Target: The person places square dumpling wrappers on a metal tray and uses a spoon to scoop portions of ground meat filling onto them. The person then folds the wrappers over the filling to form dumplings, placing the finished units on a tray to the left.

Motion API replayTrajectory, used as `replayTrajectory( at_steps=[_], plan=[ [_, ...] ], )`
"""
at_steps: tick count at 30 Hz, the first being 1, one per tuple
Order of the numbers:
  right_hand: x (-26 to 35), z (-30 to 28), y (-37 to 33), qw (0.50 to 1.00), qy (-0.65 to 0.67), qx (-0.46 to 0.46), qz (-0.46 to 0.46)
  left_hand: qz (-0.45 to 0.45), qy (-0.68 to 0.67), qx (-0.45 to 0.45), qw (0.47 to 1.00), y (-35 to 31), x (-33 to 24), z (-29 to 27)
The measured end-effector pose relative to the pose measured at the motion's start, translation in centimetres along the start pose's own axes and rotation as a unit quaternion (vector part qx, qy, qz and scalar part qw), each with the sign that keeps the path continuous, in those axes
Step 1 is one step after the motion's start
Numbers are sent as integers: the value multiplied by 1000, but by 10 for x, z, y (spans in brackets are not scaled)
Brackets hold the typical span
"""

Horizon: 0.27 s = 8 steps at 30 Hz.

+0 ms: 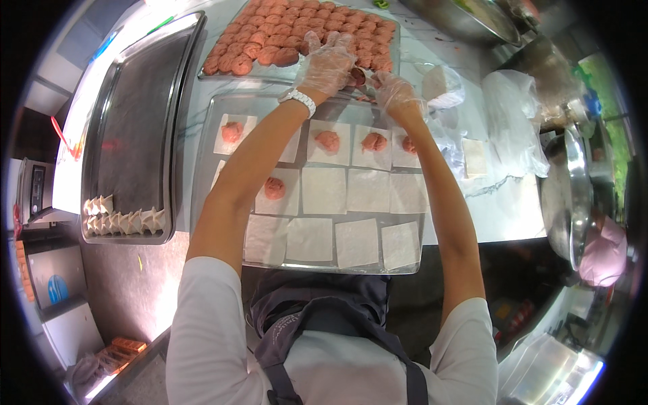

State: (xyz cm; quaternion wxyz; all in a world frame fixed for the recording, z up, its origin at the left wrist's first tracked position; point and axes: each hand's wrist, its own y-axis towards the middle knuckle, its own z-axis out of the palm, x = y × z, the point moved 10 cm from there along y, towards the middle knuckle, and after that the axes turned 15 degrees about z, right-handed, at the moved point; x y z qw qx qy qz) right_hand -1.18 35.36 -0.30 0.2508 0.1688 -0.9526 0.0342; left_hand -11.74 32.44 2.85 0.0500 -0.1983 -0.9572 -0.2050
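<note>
My left hand (327, 64), in a clear plastic glove, reaches to the near edge of the tray of pink meat portions (290, 34), its fingers apart. My right hand (398, 93), also gloved, is closed beside it. Its fingers meet the end of a small, dark, shiny spoon-like tool (358, 76), partly hidden by my hands. Under my forearms lies a clear tray (310, 268) with rows of square white wrappers (324, 191). Several wrappers bear a lump of meat (274, 188); my left arm covers others.
A dark metal tray (131, 135) at the left holds folded dumplings (125, 221) along its near end. Crumpled plastic bags (513, 121) lie on the right of the table, beside a stray wrapper (474, 158). Metal bowls (567, 196) stand at the right edge.
</note>
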Motion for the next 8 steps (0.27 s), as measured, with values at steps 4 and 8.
replayTrajectory(
  at_steps=[4,8],
  plan=[
    [-37,30,28,993,99,56,-30,-18,-8,-44,999,1,11,2],
    [-62,48,22,919,312,211,115,-97,-118,-21,988,-4,30,-3]
  ],
)
